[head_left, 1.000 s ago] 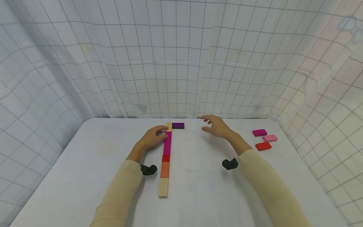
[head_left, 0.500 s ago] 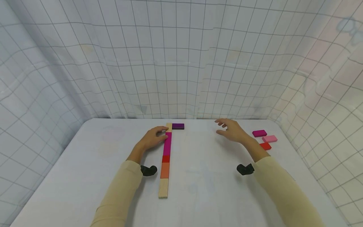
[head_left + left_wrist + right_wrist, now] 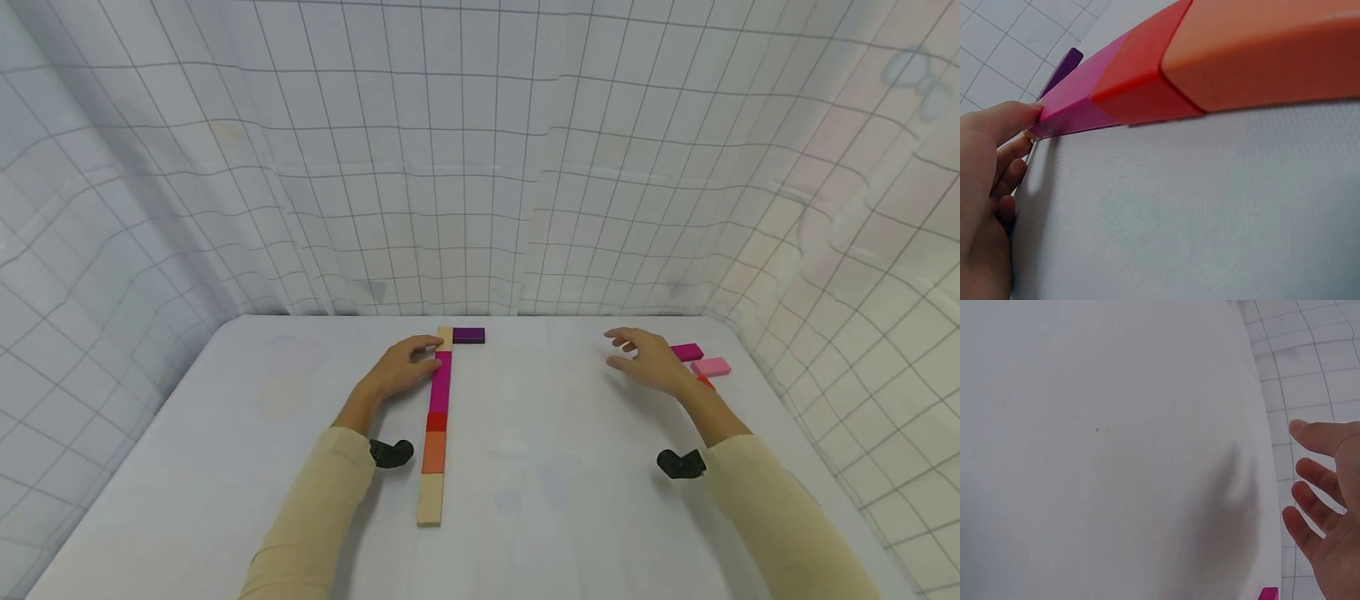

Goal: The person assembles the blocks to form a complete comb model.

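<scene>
While the left hand (image 3: 400, 367) stays against the far end of the block row (image 3: 434, 452) on the worktop (image 3: 540, 467), its fingers apart, the purple block (image 3: 468, 335) lies just right of that end. The right hand (image 3: 647, 360), empty, fingers apart, has swung rightward to near the loose magenta block (image 3: 687, 352), pink block (image 3: 711, 367) and partly hidden red block (image 3: 706, 382), so attention seems to shift from the unchanged row to these.

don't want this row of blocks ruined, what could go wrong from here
The left hand touches the row's magenta stretch, so a slip might knock it crooked. The right forearm hides most of the loose red block from the head view, so that block could get bumped unseen.
</scene>
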`<act>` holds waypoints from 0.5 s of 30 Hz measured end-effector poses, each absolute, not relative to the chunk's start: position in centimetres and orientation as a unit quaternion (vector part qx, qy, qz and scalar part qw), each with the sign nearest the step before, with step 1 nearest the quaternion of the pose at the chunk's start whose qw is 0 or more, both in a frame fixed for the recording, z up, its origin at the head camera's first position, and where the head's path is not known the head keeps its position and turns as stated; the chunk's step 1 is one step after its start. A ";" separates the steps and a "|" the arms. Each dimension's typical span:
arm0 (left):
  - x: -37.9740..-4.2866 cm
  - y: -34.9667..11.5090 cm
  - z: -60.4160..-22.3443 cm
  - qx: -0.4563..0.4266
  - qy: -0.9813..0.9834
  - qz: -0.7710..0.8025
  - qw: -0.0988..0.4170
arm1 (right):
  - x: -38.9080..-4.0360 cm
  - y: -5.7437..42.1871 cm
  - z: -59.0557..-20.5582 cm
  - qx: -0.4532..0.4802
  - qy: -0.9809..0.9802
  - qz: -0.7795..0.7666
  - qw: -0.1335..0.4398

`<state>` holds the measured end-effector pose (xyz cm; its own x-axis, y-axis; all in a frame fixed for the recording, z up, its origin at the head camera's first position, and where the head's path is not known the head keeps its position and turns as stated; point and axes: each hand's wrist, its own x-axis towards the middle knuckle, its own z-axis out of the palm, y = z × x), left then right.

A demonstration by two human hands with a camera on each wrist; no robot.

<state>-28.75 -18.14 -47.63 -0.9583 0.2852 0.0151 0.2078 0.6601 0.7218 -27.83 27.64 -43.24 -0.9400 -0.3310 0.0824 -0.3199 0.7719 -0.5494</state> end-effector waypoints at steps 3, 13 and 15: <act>-28.8 -18.1 -47.7 0.140 0.910 0.388 0.048 | -27.4 28.6 -43.0 -0.176 0.940 -0.291 0.002; -28.6 -18.1 -47.5 0.145 0.908 0.390 0.044 | -25.8 32.6 -42.3 -0.152 0.946 -0.286 0.002; -28.6 -18.1 -47.6 0.146 0.908 0.390 0.044 | -25.5 33.6 -42.2 -0.140 0.948 -0.287 0.009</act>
<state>-28.65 -18.13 -47.58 -0.9535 0.2994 0.0343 0.2312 0.6538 0.7204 -25.50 33.55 -42.24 -0.9609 -0.2697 0.0629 -0.2594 0.7967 -0.5459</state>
